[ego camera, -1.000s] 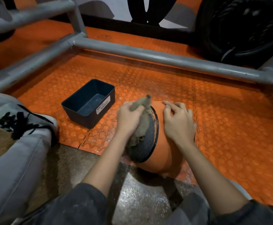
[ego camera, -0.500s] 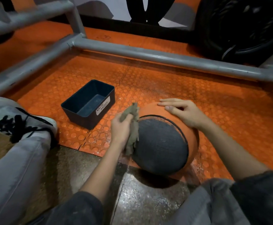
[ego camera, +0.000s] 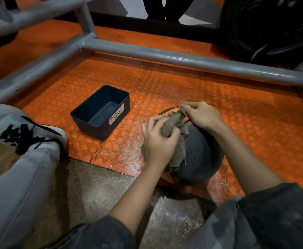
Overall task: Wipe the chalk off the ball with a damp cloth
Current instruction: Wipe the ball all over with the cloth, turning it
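I see ball [ego camera: 199, 159] on floor right of bin [ego camera: 100, 112]. Left hand [ego camera: 158, 142] fingers clamped on cloth [ego camera: 172, 125]; right hand [ego camera: 203, 116] pinching its end. Risk: neither hand grips ball, could roll under wipe.

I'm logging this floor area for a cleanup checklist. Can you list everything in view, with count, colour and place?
ball: one, dark grey and orange, at the mat's near edge, under both hands
cloth: one, khaki, bunched on top of the ball
bin: one, dark, labelled WASTE BASKET, on the mat left of the ball
chalk dust: white scatter on the mat and floor around the ball
mat: orange, studded tiles
tube frame: grey metal, along the mat's far and left sides
tyre: one, black, far right
floor: speckled grey-brown, nearest the camera
shoe: one, pale grey with black laces, left
left hand: grips the cloth
right hand: pinches the cloth's far end
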Tool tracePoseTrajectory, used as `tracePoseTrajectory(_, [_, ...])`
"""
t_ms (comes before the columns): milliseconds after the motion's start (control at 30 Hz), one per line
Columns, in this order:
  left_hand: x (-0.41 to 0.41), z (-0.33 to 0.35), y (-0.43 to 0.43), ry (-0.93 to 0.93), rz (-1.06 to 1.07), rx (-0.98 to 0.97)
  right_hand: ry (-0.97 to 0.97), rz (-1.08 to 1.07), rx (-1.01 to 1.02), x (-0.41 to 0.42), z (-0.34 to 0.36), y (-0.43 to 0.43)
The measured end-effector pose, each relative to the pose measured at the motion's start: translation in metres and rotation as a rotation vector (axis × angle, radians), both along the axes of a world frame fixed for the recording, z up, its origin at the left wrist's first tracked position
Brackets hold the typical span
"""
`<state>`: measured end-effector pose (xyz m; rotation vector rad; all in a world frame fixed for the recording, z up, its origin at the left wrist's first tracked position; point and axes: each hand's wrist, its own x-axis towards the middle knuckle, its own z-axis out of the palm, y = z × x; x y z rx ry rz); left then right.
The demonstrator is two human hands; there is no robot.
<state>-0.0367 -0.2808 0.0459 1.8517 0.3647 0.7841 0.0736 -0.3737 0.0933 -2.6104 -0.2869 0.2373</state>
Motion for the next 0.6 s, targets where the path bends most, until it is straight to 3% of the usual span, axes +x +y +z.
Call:
tracePoseTrajectory(167, [0.032, -0.005, 0.056, 0.287, -0.128, -0.482, -0.12, 0.063, 0.111, -0.026, -0.006, -0.018])
tracePoseTrajectory(267, [0.035, -0.016, 0.064, 0.424, -0.193, -0.526, -0.153, 0.073, 0.222, -0.045, -0.012, -0.03])
tracePoseTrajectory(367, [0.033, -0.008, 0.051, 0.331, -0.154, -0.545, -0.148, -0.023, 0.235, -0.041, -0.012, -0.031])
tracePoseTrajectory(467, [0.024, 0.001, 0.031, 0.165, -0.095, -0.375, -0.108, -0.126, 0.184, -0.029, -0.009, -0.022])
tracePoseTrajectory(600, [-0.014, -0.009, -0.016, -0.078, 0.027, 0.155, -0.001, -0.161, 0.138, -0.008, 0.002, -0.001])
